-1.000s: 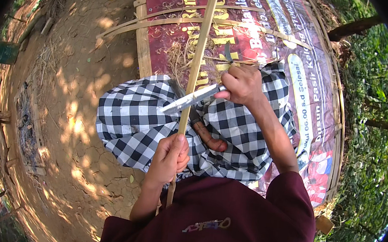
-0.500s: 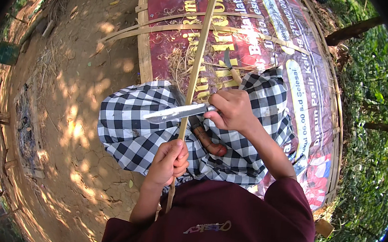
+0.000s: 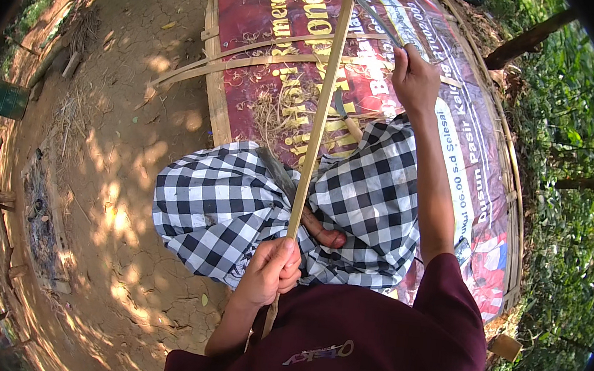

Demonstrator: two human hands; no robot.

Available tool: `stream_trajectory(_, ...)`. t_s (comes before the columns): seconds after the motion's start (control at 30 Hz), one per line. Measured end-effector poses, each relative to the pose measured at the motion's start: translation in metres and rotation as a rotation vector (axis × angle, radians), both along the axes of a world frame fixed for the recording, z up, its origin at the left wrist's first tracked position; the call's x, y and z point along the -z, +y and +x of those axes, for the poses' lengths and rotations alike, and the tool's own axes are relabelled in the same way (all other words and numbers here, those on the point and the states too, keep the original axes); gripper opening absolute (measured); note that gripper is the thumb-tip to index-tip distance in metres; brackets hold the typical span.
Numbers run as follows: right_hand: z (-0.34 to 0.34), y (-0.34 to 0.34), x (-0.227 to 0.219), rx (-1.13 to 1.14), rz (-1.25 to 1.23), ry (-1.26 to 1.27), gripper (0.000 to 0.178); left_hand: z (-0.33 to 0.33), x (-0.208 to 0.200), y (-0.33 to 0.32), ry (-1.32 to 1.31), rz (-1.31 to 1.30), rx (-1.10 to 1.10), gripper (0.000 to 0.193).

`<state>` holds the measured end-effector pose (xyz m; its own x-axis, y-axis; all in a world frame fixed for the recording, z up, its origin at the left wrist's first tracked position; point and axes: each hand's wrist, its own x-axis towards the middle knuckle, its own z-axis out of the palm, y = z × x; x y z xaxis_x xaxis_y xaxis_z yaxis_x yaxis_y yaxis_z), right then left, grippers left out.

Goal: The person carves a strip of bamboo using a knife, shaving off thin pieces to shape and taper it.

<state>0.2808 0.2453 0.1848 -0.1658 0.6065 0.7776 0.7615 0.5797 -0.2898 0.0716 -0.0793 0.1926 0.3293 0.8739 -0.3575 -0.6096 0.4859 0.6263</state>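
In the head view, the left hand point(image 3: 273, 272) is curled tightly around the near part of a long bamboo strip point(image 3: 323, 109), which runs away over the checked cloth point(image 3: 368, 192) on the lap. Farther off to the right, the right hand point(image 3: 416, 79) is closed on a knife point(image 3: 380, 17), its blade slanting left to the strip's far end. A wooden-handled tool point(image 3: 326, 234) lies on the cloth; beyond, a curved-blade knife point(image 3: 349, 122) and curly shavings point(image 3: 267, 107) lie on a red banner point(image 3: 237, 101).
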Motion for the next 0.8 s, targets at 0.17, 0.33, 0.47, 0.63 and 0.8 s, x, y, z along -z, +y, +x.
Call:
stream_trajectory(0.17, -0.025, -0.060, 0.003, -0.308, -0.199, 0.078, 0.029, -0.008, 0.008, 0.004, -0.008, -0.074, -0.065, 0.038)
stream_trajectory(0.33, -0.046, -0.116, 0.005, -0.655, -0.041, -0.263, 0.044, -0.006, 0.007, 0.009, -0.021, -0.089, -0.019, 0.038)
stream_trajectory(0.47, -0.044, -0.094, -0.003, -0.634, 0.072, -0.361, 0.046, -0.001, 0.009, 0.002, 0.032, -0.063, 0.016, 0.037)
stream_trajectory(0.63, 0.043, 0.089, -0.032, 0.340, -0.096, 0.039, 0.040, 0.015, 0.014, -0.019, -0.002, -0.096, 0.134, 0.036)
stream_trajectory(0.8, 0.094, 0.108, -0.033, 0.322, -0.023, 0.366, 0.045, 0.016, 0.009, -0.025, -0.055, -0.078, 0.119, 0.036)
